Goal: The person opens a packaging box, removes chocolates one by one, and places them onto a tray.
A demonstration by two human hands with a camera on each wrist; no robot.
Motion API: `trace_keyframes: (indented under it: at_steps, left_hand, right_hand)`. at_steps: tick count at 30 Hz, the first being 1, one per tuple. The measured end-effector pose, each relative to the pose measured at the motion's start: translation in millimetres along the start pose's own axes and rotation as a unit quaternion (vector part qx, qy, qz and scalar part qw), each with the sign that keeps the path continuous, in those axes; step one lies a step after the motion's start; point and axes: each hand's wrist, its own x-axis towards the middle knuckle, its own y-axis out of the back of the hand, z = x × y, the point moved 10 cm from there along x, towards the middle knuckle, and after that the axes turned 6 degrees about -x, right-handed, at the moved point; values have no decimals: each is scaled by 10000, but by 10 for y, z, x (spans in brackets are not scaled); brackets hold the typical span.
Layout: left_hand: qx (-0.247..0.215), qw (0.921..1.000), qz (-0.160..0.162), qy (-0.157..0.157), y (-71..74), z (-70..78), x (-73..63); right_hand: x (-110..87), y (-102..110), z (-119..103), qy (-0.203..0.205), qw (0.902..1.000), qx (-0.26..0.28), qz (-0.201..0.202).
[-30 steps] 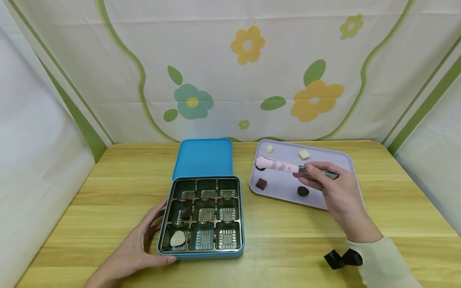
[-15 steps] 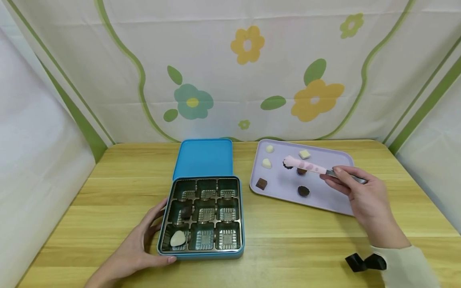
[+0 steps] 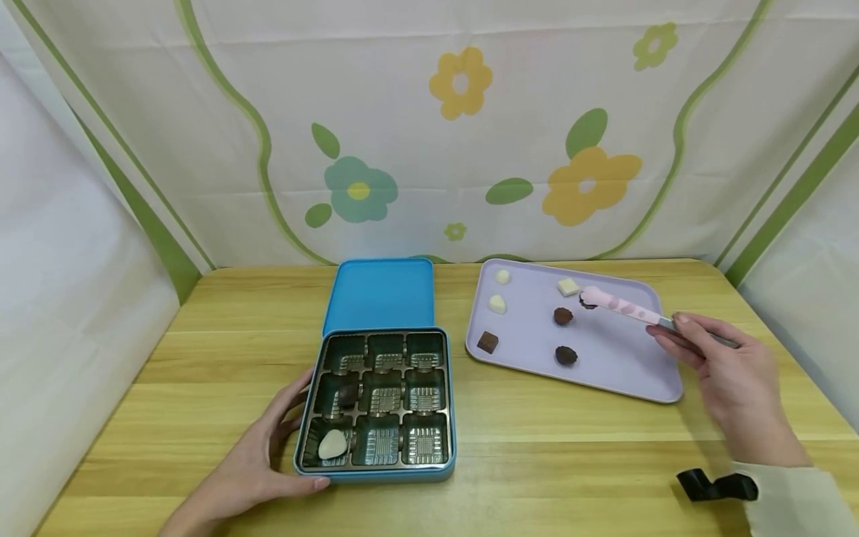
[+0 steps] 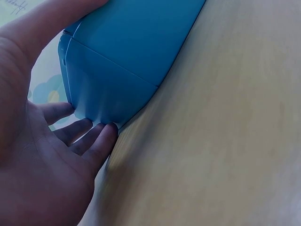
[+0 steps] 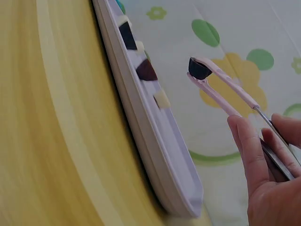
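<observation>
My right hand pinches the handle of pink paw-tipped tongs above the right part of a lilac tray. Between the tong tips is a dark chocolate, raised clear of the tray in the right wrist view. My left hand grips the near left corner of a blue tin, thumb along its front and fingers against its side. The tin's divided insert has a white chocolate in the near left compartment and a dark one in the middle left compartment.
Pale chocolates and a brown square one lie on the tray's left side. Two dark round chocolates and a white square one are near its middle. The tin's blue lid lies behind the tin. A flowered cloth hangs behind the table.
My right hand has moved right with the tongs and the dark chocolate, uncovering the pale and brown chocolates beneath. My left hand and the tin have stayed in place.
</observation>
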Motion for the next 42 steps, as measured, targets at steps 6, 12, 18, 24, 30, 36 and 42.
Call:
trace_keyframes:
  at_steps: [6,12,18,24,30,36,42]
  left_hand:
    - [2,10000,15,67,-2,-15,-5]
    - [-3,10000,15,51,-6,-13,-4]
    - [-8,10000,13,-82,4,6,11]
    - [-21,10000,4,-88,1,9,17]
    - [-85,9999,-2,-149,-10,36,23]
    - [-53,10000,-14,-79,-12,38,22]
    - [-4,10000,16,-26,-12,23,13]
  right_hand:
    - [27,256,-75,118,9992,150,354]
    - [54,430,-100,98,9965,91,821]
    - [98,520,-68,-58,9925,31,1222]
    - [139,571,-25,-235,9868,-41,1600]
    - [143,605,7,-388,9816,-353,1834]
    - [147,609,3,-314,9800,-460,1912]
    - [142,624,-21,-184,9772,-538,2044]
